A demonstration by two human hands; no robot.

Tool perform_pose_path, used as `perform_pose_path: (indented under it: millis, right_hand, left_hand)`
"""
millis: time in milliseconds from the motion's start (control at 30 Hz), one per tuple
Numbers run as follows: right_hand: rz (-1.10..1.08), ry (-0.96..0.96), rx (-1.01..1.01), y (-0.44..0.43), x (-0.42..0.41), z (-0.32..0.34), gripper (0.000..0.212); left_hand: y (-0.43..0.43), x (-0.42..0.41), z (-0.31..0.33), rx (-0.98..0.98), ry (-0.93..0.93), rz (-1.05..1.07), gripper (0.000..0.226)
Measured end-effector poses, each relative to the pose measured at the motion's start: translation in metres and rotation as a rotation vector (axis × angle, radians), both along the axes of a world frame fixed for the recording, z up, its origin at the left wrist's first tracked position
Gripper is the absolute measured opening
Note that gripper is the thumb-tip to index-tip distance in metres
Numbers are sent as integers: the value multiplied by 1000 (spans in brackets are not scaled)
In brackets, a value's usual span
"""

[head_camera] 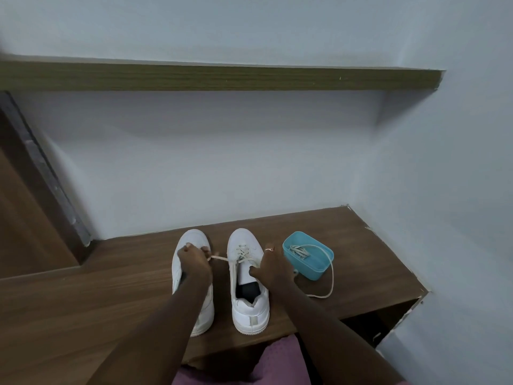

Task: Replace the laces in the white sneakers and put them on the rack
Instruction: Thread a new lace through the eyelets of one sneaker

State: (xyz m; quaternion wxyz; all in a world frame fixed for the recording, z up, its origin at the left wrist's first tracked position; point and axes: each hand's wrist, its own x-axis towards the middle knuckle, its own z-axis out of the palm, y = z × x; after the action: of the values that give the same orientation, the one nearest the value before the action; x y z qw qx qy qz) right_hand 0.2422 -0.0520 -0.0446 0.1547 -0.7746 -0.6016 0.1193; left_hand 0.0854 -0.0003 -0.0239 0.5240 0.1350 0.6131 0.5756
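Note:
Two white sneakers stand side by side on a brown wooden top (111, 287), toes toward the wall. My left hand (194, 265) is over the left sneaker (191, 240) and pinches a cream lace end (219, 257) that runs taut to the right sneaker (249, 307). That shoe has lacing (243, 252) in its front eyelets only. My right hand (273, 269) grips the right sneaker's side at the tongue. A teal plastic box (319, 266) to the right holds another cream lace (298, 251), which trails over its rim onto the wood.
A pale wall rises right behind the shoes and along the right side. A wooden shelf (222, 77) runs across it higher up. The top's front edge drops to an open cavity (374, 318) at the right. A dark door frame (41, 173) stands on the left.

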Motion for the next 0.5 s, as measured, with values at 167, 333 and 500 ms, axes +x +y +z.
perform_pose_path:
  millis: [167,333,500]
  right_hand:
    - [-55,41,-126,-4,-4,-3,59]
    - [50,-86,-228,-6,-7,-9,46]
    - [93,-174,-185,-6,-11,-9,32]
  left_hand:
    - [4,-54,16,93,574,327,38]
    - [5,-111,16,96,891,421,50]
    - [-5,-106,8,-56,1253,103,34]
